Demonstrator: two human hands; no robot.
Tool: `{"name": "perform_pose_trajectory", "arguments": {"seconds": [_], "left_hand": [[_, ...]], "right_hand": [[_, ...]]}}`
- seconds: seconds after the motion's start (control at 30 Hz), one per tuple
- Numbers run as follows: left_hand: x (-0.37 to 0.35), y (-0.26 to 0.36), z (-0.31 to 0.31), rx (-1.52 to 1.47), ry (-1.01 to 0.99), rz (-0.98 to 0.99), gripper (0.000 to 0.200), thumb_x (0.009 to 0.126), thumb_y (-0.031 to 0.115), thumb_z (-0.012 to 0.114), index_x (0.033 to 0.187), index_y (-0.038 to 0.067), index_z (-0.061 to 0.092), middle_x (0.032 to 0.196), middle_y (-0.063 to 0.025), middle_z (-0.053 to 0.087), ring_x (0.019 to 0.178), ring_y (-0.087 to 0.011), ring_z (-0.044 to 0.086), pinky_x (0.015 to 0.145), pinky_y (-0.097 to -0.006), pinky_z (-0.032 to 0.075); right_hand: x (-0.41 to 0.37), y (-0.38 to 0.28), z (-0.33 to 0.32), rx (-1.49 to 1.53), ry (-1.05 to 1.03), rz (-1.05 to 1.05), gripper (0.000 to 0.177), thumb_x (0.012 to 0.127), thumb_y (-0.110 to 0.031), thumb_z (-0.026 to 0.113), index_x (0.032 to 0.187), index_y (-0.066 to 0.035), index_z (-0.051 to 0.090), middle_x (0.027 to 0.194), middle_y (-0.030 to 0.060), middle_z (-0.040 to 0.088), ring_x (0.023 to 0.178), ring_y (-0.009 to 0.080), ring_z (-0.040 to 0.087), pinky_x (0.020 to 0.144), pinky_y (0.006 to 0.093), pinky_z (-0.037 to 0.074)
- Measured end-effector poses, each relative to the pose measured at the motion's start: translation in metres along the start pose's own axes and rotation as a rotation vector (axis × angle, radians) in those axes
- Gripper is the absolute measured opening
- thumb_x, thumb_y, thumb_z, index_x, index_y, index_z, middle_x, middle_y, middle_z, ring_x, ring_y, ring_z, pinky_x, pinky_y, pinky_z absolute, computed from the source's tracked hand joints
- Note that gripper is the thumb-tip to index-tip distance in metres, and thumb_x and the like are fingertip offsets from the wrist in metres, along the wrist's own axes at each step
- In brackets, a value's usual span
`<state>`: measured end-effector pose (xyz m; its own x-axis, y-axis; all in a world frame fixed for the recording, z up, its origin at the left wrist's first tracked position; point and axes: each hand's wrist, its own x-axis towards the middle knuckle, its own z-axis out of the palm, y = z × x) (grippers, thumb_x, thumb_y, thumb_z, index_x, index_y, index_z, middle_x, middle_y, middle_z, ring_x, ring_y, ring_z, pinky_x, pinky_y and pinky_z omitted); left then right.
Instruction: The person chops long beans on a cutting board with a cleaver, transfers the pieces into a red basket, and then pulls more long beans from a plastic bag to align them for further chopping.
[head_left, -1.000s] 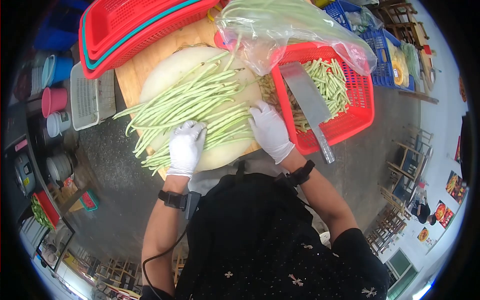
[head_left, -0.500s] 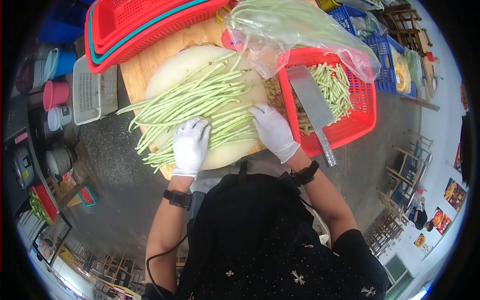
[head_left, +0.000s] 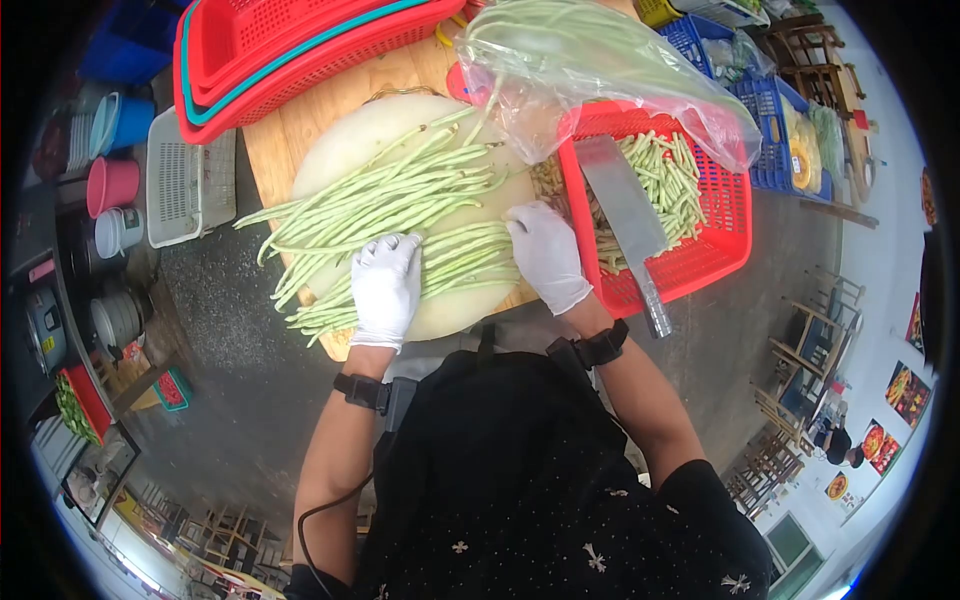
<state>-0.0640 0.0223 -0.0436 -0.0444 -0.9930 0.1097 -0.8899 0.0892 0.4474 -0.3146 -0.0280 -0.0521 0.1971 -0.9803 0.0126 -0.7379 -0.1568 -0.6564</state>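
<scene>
Long green beans (head_left: 390, 200) lie in two groups across a round, pale cutting board (head_left: 335, 140). My left hand (head_left: 386, 285), in a white glove, rests on the nearer group with its fingers curled round the beans. At the right ends of these same beans is my gloved right hand (head_left: 545, 255), its fingers bent and pressed together at the tips. A cleaver (head_left: 622, 200) lies across the left side of a red basket (head_left: 725, 215), handle toward me. Under and beside the blade, the basket holds cut bean pieces (head_left: 668, 180).
A clear plastic bag of long beans (head_left: 600, 60) lies over the far edge of the red basket. Stacked red and teal baskets (head_left: 300, 70) stand at the back left of the wooden table (head_left: 265, 150). A white crate (head_left: 180, 190) sits to the left, below.
My right hand has shifted slightly toward me at the bean ends. My left hand has barely moved and stays on the beans; the cleaver lies as before.
</scene>
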Motion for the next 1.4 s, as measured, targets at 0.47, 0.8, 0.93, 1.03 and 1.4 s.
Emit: {"name": "perform_pose_trajectory", "arguments": {"seconds": [0.47, 0.8, 0.93, 1.03, 1.4], "left_hand": [[-0.007, -0.006, 0.007, -0.078, 0.109, -0.049, 0.022, 0.090, 0.006, 0.079, 0.112, 0.012, 0.081, 0.110, -0.0113, 0.076, 0.100, -0.0340, 0.070, 0.091, -0.0443, 0.055], [-0.006, -0.007, 0.001, -0.020, 0.088, -0.035, 0.023, 0.094, 0.006, 0.074, 0.114, 0.015, 0.082, 0.110, -0.0089, 0.076, 0.100, -0.0319, 0.069, 0.090, -0.0438, 0.052], [-0.008, -0.005, 0.002, -0.037, 0.069, -0.065, 0.023, 0.093, 0.008, 0.075, 0.114, 0.016, 0.082, 0.110, -0.0073, 0.076, 0.101, -0.0303, 0.069, 0.091, -0.0431, 0.051], [-0.009, -0.007, 0.005, -0.025, 0.088, -0.062, 0.022, 0.093, 0.008, 0.076, 0.113, 0.016, 0.082, 0.111, -0.0062, 0.076, 0.101, -0.0296, 0.069, 0.093, -0.0433, 0.051], [-0.006, -0.013, 0.005, -0.117, 0.129, -0.036, 0.019, 0.089, 0.004, 0.079, 0.106, 0.013, 0.081, 0.106, -0.0068, 0.079, 0.095, -0.0308, 0.071, 0.091, -0.0412, 0.055]], "right_hand": [[0.013, -0.007, 0.003, -0.044, -0.001, 0.006, 0.019, 0.097, -0.017, 0.073, 0.109, -0.004, 0.078, 0.104, 0.0184, 0.073, 0.101, 0.0398, 0.070, 0.092, 0.0485, 0.055], [0.036, -0.018, 0.008, -0.090, -0.117, -0.017, 0.020, 0.095, -0.024, 0.074, 0.105, -0.006, 0.077, 0.099, 0.0159, 0.073, 0.096, 0.0379, 0.071, 0.088, 0.0505, 0.055], [0.024, -0.009, -0.006, -0.154, -0.101, -0.045, 0.018, 0.094, -0.021, 0.073, 0.102, -0.006, 0.077, 0.095, 0.0162, 0.071, 0.092, 0.0387, 0.071, 0.086, 0.0516, 0.055], [0.015, -0.006, -0.004, -0.131, -0.068, -0.022, 0.016, 0.094, -0.019, 0.073, 0.101, -0.005, 0.077, 0.094, 0.0168, 0.071, 0.092, 0.0389, 0.071, 0.085, 0.0508, 0.055], [0.005, -0.012, -0.006, -0.104, 0.009, 0.076, 0.014, 0.096, -0.014, 0.070, 0.102, -0.003, 0.076, 0.101, 0.0174, 0.073, 0.095, 0.0385, 0.072, 0.083, 0.0473, 0.058]]}}
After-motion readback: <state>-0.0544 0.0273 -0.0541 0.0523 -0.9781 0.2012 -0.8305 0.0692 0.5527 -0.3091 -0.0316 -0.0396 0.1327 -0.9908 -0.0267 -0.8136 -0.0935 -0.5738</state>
